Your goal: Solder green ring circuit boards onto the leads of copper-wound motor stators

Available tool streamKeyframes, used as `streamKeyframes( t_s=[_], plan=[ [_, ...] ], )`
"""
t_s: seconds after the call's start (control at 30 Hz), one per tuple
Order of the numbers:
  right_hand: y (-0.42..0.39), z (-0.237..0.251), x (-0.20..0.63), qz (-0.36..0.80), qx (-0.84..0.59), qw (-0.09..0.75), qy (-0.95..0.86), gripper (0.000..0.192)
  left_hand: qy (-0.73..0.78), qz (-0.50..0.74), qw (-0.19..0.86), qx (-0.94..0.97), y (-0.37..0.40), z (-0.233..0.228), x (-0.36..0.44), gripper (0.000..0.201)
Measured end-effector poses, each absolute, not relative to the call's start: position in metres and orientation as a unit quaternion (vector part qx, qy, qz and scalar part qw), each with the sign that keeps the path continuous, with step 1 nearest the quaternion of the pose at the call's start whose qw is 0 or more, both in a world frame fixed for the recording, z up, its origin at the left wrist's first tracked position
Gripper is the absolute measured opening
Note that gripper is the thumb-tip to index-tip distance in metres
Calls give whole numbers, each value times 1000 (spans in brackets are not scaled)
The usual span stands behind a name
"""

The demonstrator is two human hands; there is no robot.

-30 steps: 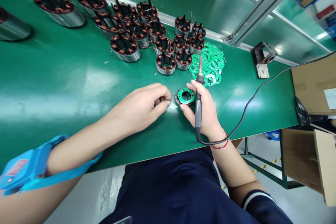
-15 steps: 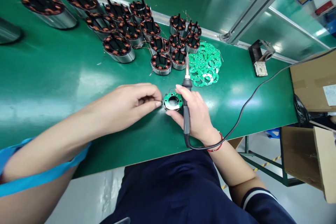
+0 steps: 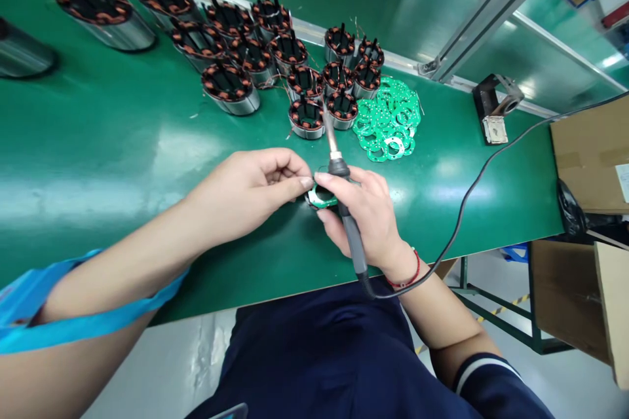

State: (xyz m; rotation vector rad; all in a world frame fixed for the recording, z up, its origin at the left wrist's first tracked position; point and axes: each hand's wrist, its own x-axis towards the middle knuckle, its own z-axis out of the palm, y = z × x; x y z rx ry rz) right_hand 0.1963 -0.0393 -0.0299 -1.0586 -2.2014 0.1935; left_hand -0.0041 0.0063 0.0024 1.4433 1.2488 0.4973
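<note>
My right hand [image 3: 371,216] is closed around the grey handle of a soldering iron [image 3: 352,236], whose metal tip points up and away from me. Its thumb and a finger also rest about a green ring-shaped circuit board [image 3: 318,200], which sits on a motor stator mostly hidden beneath it. Coming in from the left, my left hand [image 3: 268,186] has thumb and forefinger pinched together at the board's upper left edge. Whatever lies between those fingertips, perhaps a thin wire, is too small to make out.
Several motor stators [image 3: 230,88] with copper windings stand along the back of the green bench [image 3: 147,222]. A heap of green ring boards [image 3: 388,121] lies beside them. An iron stand [image 3: 494,108] is at the back right, and the iron's black cord [image 3: 462,209] runs rightward past cardboard boxes [image 3: 590,150].
My left hand has moved right, onto the board's edge. The soldering iron has tilted, its tip swinging left and its handle end right. My right fingers now cover more of the board.
</note>
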Motion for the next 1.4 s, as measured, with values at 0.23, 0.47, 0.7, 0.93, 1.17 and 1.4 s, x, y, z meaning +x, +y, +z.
streamKeyframes(
  t_s=[0.23,0.47,0.7,0.93,1.17,1.4],
  plan=[
    [-41,-25,197,86,-391,475,-784,35,559,209,415,686,3,-2,-4,23],
    [-45,-24,202,74,-371,569,-730,26,573,212,314,727,-6,2,1,16],
    [-46,-17,203,78,-357,535,-762,23,589,203,276,732,-12,1,3,13],
    [-49,-24,205,66,-367,523,-766,23,589,194,235,749,-13,-1,4,13],
    [-45,-34,201,130,-459,490,-729,42,596,194,236,742,-13,0,8,12],
    [-42,-37,199,178,-495,352,-774,57,565,231,415,675,-2,-7,1,12]
  ],
)
